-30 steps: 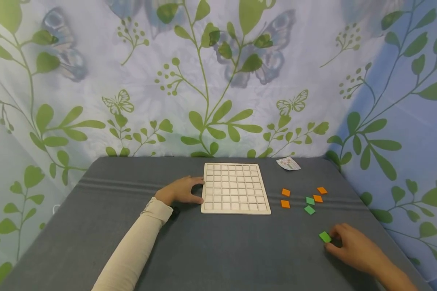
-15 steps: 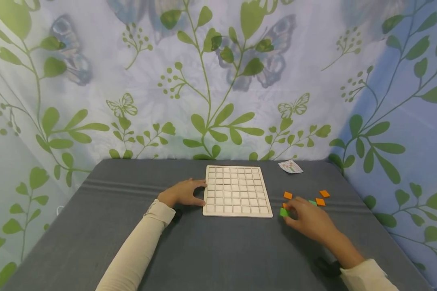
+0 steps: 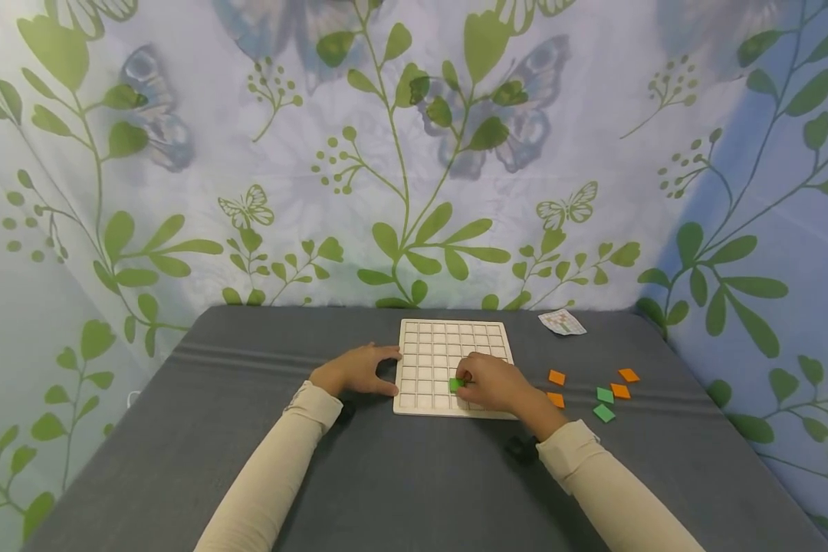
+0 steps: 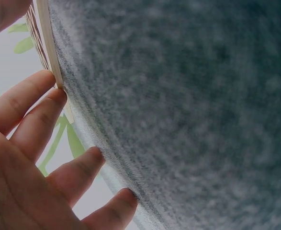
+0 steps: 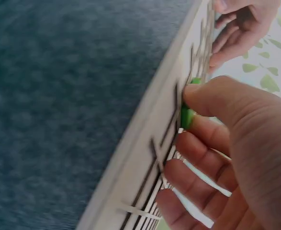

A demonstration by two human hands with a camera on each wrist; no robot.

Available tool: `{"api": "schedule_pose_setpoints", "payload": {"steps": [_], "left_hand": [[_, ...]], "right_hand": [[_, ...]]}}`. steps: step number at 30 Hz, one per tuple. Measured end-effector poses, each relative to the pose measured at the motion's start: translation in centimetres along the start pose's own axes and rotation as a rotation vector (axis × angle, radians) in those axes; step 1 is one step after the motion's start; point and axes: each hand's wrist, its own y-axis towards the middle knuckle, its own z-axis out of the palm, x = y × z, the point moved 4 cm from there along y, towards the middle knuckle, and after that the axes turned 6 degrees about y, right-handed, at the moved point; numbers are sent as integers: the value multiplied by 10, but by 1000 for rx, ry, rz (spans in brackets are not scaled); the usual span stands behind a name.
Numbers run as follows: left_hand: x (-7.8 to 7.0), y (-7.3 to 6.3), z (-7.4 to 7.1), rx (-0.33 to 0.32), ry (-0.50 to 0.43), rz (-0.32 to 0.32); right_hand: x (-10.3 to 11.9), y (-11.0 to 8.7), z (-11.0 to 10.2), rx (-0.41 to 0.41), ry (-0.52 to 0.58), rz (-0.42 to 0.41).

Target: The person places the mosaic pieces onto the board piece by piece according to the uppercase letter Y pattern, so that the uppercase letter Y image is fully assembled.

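Pinching a green square tile [image 3: 455, 385] at the gridded wooden board [image 3: 423, 360]: my right hand [image 3: 493, 382]. Fingers spread, touching the board's left edge: my left hand [image 3: 364, 369]. Rightward, I count four orange tiles [image 3: 556, 377], two green tiles [image 3: 603, 413].

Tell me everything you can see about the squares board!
The board is pale, looks wooden, and has a plain rim and thin lines making little squares. It lies flat on the gray table. The left grip touches its left edge; the right grip holds a green tile over its near half. I can't tell if they touch.
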Motion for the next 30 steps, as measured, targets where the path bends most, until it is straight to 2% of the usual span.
{"api": "schedule_pose_setpoints", "payload": {"steps": [6, 15, 19, 24, 30], "left_hand": [[-1, 1, 1, 4, 7, -22], [0, 1, 1, 7, -9, -32], [0, 2, 1, 0, -13, -24], [-1, 3, -2, 4, -17, -15], [-2, 1, -1, 11, -13, -14]], "right_hand": [[1, 0, -1, 17, 28, -22], [4, 0, -3, 32, 28, -10], [-6, -6, -9, 14, 73, 22], [-43, -34, -33, -39, 72, 159], [-93, -101, -57, -133, -21, 284]]}}
